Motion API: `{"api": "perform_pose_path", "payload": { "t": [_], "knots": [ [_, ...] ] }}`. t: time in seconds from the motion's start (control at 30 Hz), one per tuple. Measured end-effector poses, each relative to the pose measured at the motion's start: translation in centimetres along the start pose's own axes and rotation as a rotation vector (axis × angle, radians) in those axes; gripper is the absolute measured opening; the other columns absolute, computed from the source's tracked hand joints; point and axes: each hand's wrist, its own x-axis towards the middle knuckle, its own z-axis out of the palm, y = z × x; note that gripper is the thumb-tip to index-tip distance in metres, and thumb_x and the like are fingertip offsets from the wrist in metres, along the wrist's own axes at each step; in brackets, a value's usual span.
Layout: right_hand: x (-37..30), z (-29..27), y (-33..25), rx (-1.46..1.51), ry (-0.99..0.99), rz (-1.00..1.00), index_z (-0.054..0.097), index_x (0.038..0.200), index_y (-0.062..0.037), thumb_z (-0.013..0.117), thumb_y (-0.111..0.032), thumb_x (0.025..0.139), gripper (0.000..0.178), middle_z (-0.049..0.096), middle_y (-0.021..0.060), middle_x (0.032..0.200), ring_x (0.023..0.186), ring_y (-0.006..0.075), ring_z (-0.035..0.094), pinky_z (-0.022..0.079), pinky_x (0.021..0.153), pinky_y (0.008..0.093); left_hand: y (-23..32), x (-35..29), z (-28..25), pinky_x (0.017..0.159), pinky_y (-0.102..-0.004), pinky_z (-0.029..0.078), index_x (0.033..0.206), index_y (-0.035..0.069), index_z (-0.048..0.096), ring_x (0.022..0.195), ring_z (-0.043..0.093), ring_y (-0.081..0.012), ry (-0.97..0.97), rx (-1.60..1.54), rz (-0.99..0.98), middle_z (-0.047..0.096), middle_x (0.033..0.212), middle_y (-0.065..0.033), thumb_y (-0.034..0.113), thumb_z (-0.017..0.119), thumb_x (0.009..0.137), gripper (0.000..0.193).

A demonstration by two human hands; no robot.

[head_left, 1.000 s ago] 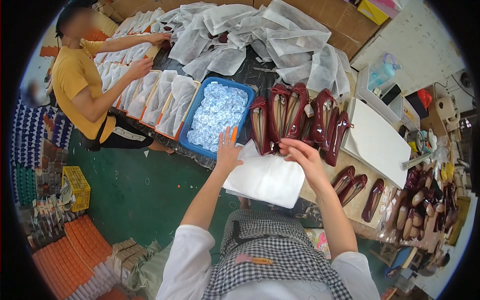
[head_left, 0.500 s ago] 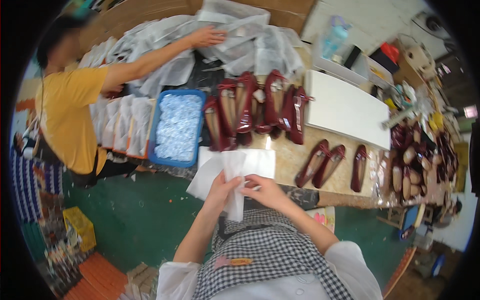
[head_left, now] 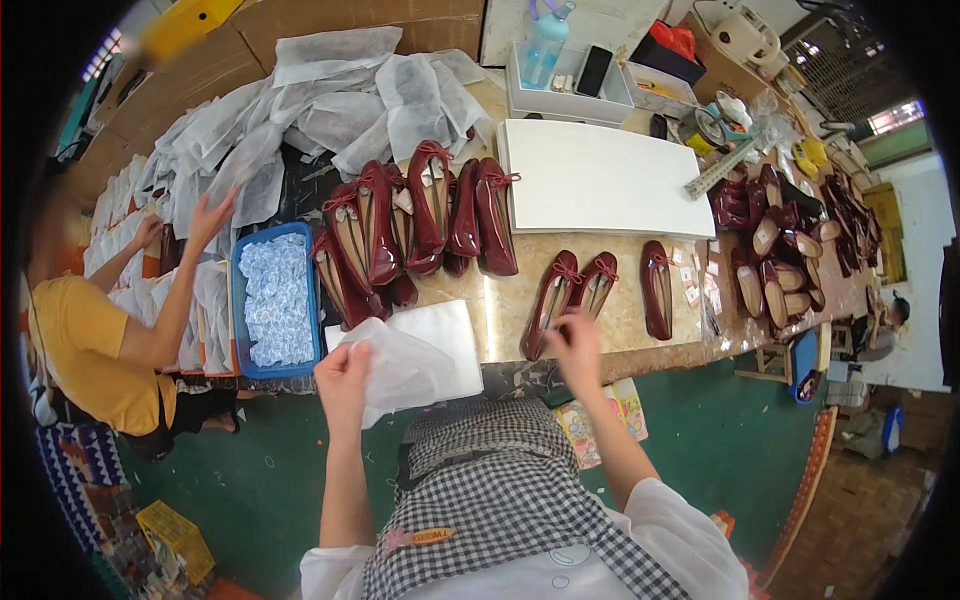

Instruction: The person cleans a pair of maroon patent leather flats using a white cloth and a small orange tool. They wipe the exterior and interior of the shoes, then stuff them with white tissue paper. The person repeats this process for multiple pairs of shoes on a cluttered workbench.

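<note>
My left hand (head_left: 345,380) is closed on the edge of a thin, translucent white shoe bag (head_left: 405,365), which hangs spread out to its right. Beneath that bag lies a flat stack of white bags (head_left: 455,345) at the table's front edge. My right hand (head_left: 578,355) is over the near end of a pair of dark red ballet flats (head_left: 550,295) with bows; its fingers are partly curled and apart, with nothing visible in them. To the right of the pair lies a single red flat (head_left: 657,290). More red flats (head_left: 432,215) stand clustered behind the stack.
A blue basket (head_left: 235,305) of crinkled clear-blue packets stands left, beside a person in a yellow shirt (head_left: 85,345) handling filled white bags (head_left: 330,115). A white board-like block (head_left: 605,180) lies behind the pair. Many loose shoes (head_left: 775,260) cover the right end.
My hands have parted: the left moved left with the bag, the right moved right to the pair of flats. The view shifted right. The other person's arm came down from the bag heap.
</note>
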Motion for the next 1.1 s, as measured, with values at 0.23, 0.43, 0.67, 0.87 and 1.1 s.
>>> {"api": "perform_pose_path", "payload": {
  "t": [0.23,0.43,0.67,0.87,1.1],
  "knots": [
    [-0.4,0.3,6.8,0.614,-0.080,0.462,0.037,0.138,0.0010,0.066,-0.011,0.086,0.060,0.048,0.0130,0.133,0.118,0.0234,0.048,0.041,0.097,0.0352,3.6,1.3,3.2,0.044,-0.0219,0.034,0.094,0.001,0.072,0.050,0.044,-0.0019,-0.100,0.209,-0.044,0.056,0.057,0.0008,0.017,0.065,0.088,0.019],
    [0.5,-9.4,-13.2,-0.208,-0.826,-0.575,0.044,0.135,-0.0010,0.064,-0.008,0.087,0.053,0.050,0.0152,0.131,0.116,0.0265,0.050,0.041,0.098,0.0375,1.0,2.5,0.8,0.058,-0.0427,0.047,0.086,0.008,0.071,0.069,0.062,-0.0348,0.042,0.597,0.271,0.064,0.075,-0.0166,0.024,0.063,0.084,0.018],
    [5.9,5.9,-22.7,0.734,-1.297,0.262,0.050,0.123,0.0044,0.059,-0.015,0.087,0.041,0.062,0.0138,0.108,0.087,0.0157,0.064,0.054,0.071,0.0290,5.0,-4.8,-0.5,0.052,-0.0342,0.046,0.111,0.012,0.069,0.055,0.058,-0.0224,0.170,0.481,0.430,0.058,0.067,-0.0091,0.014,0.067,0.082,0.029],
    [9.9,15.8,-36.2,1.266,-0.815,-0.322,0.041,0.137,0.0026,0.064,-0.012,0.089,0.055,0.055,0.0164,0.129,0.117,0.0172,0.051,0.045,0.092,0.0282,2.0,-2.0,-6.6,0.063,-0.0282,0.053,0.108,0.005,0.069,0.069,0.068,-0.0186,0.539,0.340,0.320,0.070,0.085,-0.0124,0.008,0.067,0.082,0.026],
    [4.6,11.5,-7.8,0.654,-0.816,0.221,0.065,0.107,0.0025,0.052,-0.013,0.095,0.024,0.069,0.0084,0.097,0.086,0.0136,0.065,0.051,0.077,0.0261,-10.4,-1.5,2.4,0.070,-0.0334,0.054,0.106,0.005,0.069,0.078,0.069,-0.0283,-0.070,0.283,-0.038,0.070,0.088,-0.0176,0.019,0.062,0.086,0.026]
  ]
}}
